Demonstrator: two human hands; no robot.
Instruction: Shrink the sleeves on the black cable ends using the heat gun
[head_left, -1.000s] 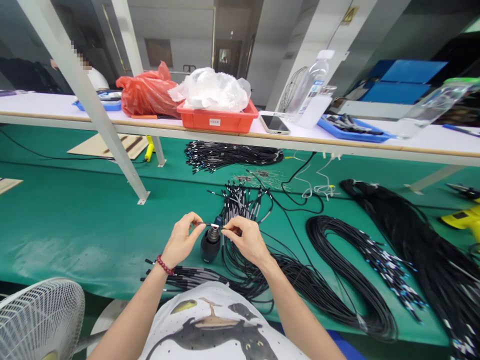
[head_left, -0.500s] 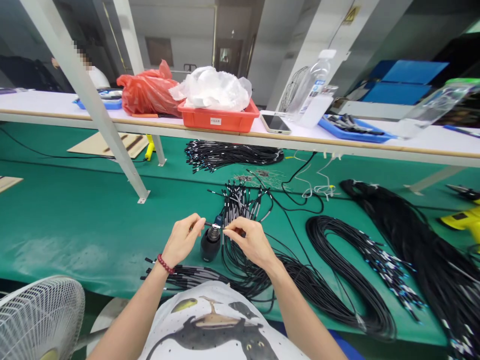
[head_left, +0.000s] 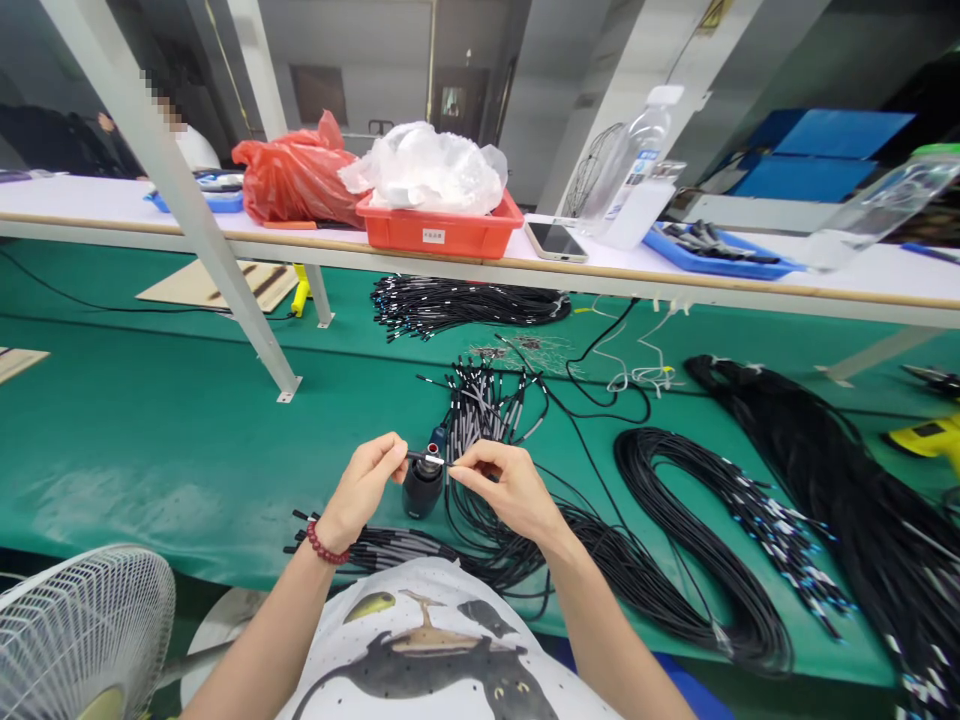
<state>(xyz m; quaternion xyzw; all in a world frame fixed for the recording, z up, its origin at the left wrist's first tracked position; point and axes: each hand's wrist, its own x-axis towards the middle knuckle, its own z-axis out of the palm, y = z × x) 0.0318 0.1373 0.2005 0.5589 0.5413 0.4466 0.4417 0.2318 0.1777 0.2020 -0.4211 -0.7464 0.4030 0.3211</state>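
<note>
Left hand: the left hand pinches the tip of a thin black cable end between thumb and forefinger, just above the small dark device
Right hand: the right hand grips the same cable end from the other side, fingertips nearly meeting the left ones
Change: against a second ago both hands sit a little lower and closer together, and the white band on the cable now lies right over the device's top
Meaning: the work looks like a fine seating or checking step at the device, still in hand
Cable end: held taut between the two hands, near the front edge of the green worktop
Nearby: a bundle of grey-tipped cables just behind the hands, a black coil to the right, a white fan at the near left corner
</note>
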